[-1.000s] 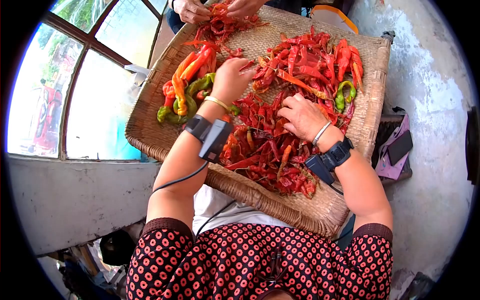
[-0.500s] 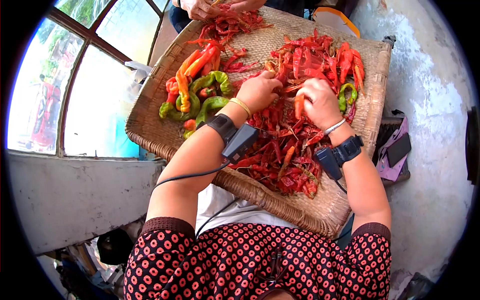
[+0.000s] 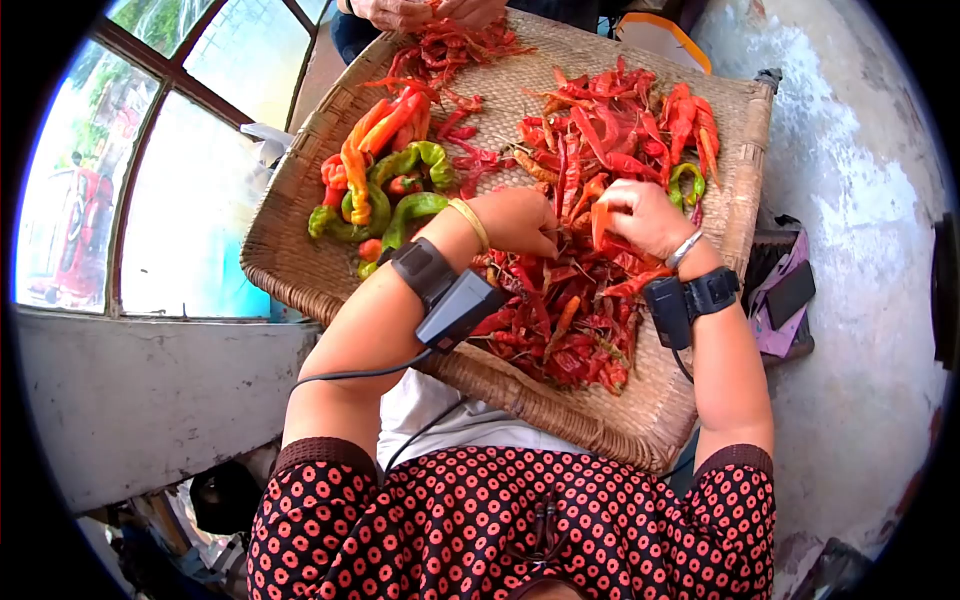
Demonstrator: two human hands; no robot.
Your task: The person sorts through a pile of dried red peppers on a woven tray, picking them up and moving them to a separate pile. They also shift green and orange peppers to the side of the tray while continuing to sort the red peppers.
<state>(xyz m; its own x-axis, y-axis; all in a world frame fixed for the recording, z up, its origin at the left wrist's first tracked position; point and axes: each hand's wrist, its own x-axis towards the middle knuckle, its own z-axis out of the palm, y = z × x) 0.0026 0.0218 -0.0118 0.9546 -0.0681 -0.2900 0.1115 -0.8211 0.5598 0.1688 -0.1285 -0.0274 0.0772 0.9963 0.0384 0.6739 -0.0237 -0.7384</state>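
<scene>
Many dried red chili peppers [image 3: 560,340] lie heaped in a wide woven basket [image 3: 735,250]. My right hand [image 3: 648,218] is closed, pinching an orange chili pepper [image 3: 600,226] that hangs below its fingertips. To its left, my left hand [image 3: 518,222] curls down over the pile with its fingertips bent together. Whatever those fingers hold, if anything, is hidden. Beyond both hands spreads another heap of red chilies [image 3: 610,125]. Fresh green peppers [image 3: 415,210] and an orange pepper [image 3: 355,180] sit to the left of my left hand.
At the basket's far edge, another person's hands [image 3: 400,14] work over a small heap of red chilies [image 3: 455,48]. Windows [image 3: 160,200] stand on the left, and a worn wall [image 3: 850,200] is on the right. A cable [image 3: 365,375] runs along my left forearm.
Both hands have drawn back toward me; my left hand now curls lower over the near chilies. The orange pepper stays in my right hand. The view has shifted slightly.
</scene>
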